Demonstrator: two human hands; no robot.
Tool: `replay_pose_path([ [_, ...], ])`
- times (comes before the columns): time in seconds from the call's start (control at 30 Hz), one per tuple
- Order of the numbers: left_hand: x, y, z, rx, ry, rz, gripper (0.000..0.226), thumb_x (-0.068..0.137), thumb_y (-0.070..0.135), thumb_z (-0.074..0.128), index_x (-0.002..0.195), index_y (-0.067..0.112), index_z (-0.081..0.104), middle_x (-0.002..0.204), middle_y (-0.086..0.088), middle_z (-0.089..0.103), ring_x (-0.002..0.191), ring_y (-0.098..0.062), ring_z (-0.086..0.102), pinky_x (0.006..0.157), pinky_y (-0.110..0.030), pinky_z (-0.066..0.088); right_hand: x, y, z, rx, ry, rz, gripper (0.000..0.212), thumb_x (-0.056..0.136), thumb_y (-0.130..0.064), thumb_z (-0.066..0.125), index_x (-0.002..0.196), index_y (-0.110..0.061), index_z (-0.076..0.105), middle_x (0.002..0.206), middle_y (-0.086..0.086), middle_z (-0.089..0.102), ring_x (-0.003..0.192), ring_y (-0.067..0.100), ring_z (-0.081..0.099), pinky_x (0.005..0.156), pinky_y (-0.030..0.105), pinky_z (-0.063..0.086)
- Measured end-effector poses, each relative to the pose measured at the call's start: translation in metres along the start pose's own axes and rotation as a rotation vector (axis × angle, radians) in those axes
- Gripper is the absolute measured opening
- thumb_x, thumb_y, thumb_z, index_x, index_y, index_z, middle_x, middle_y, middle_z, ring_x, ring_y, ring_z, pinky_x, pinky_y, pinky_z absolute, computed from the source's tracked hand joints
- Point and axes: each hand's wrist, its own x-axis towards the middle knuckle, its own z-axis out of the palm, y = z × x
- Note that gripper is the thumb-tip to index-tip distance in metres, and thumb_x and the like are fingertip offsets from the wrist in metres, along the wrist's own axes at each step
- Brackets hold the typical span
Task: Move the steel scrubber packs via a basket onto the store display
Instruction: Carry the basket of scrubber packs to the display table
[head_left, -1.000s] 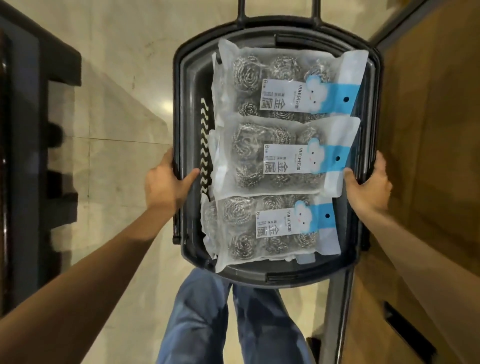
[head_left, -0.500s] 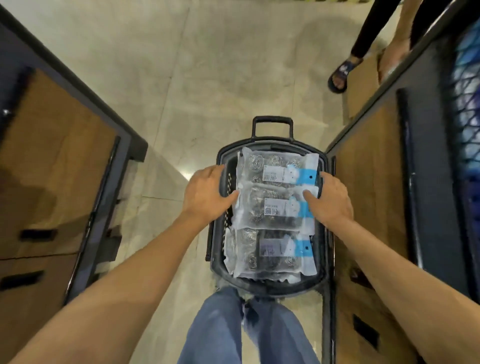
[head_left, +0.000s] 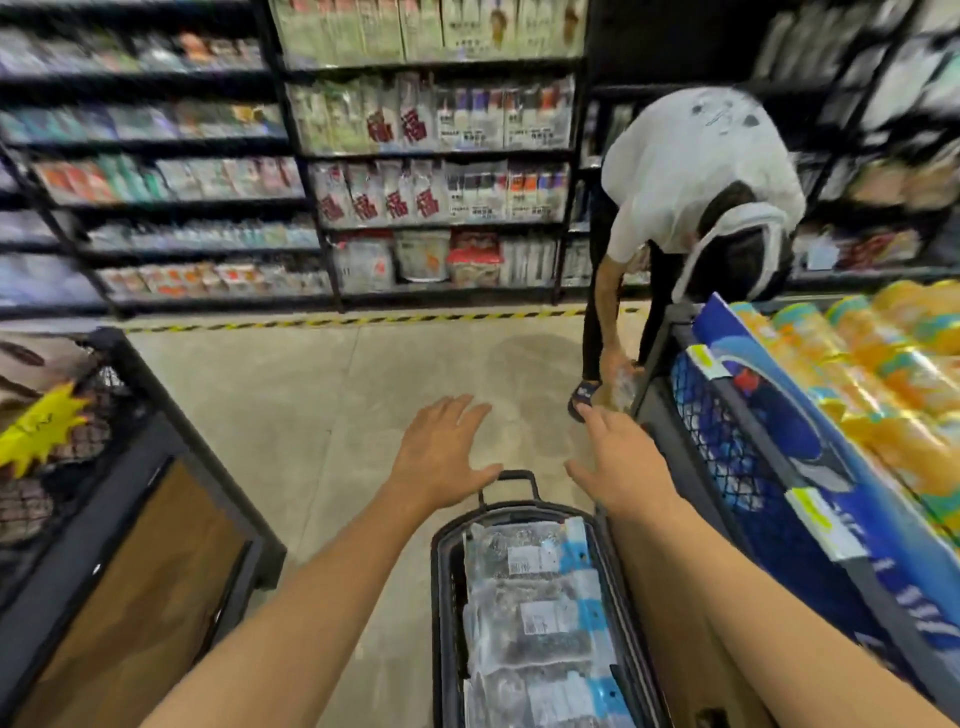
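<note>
A dark plastic basket (head_left: 441, 613) stands on the floor below me, its pull handle (head_left: 509, 480) at the far end. Three clear steel scrubber packs (head_left: 530, 618) with blue-and-white labels lie in a row inside it. My left hand (head_left: 441, 449) hovers above and beyond the basket's far end with fingers spread and nothing in it. My right hand (head_left: 618, 462) is raised beside it, also spread and holding nothing. Neither hand touches the basket.
A display bin (head_left: 769, 467) with netting and orange-yellow packs stands close on the right. A dark bin with wood panels (head_left: 156, 519) stands on the left. A person in a white shirt (head_left: 691, 171) bends down ahead right. Stocked shelves (head_left: 431, 156) line the back.
Both hands let go of the basket's sides and rose forward with fingers spread. The view tilted up from the basket to the aisle, and the basket now sits lower in frame.
</note>
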Motion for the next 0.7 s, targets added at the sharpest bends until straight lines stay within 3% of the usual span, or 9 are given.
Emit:
replay_pose_path([
  [0.13,-0.006,-0.004,-0.025,0.041,0.049,0.134,0.077,0.081,0.062,0.054,0.145,0.029,0.027,0.153,0.0,0.028,0.14,-0.02,0.023,0.116,-0.041,0.009,-0.019,-0.029,-0.023,-0.046,0.094,0.081,0.07,0.086,-0.042,0.057,0.144,-0.012,0.031,0.142,0.009,0.042,0.128,0.027,0.04,0.104,0.038,0.036],
  [0.33,-0.022,-0.015,-0.039,-0.004,0.136,0.387,0.077,0.079,0.062,0.055,0.143,0.025,0.033,0.147,-0.001,0.036,0.135,-0.021,0.03,0.114,-0.036,0.018,-0.06,-0.079,-0.035,-0.044,0.163,0.241,0.066,0.087,-0.039,0.057,0.143,-0.014,0.032,0.141,0.006,0.044,0.126,0.026,0.041,0.105,0.039,0.036],
  [0.7,0.008,0.01,0.006,-0.086,0.014,0.681,0.072,0.084,0.06,0.05,0.143,0.022,0.035,0.149,0.002,0.036,0.139,-0.019,0.028,0.118,-0.035,0.014,-0.092,-0.074,-0.002,-0.017,0.142,0.542,0.068,0.09,-0.04,0.055,0.147,-0.016,0.025,0.146,0.003,0.038,0.133,0.021,0.036,0.11,0.035,0.033],
])
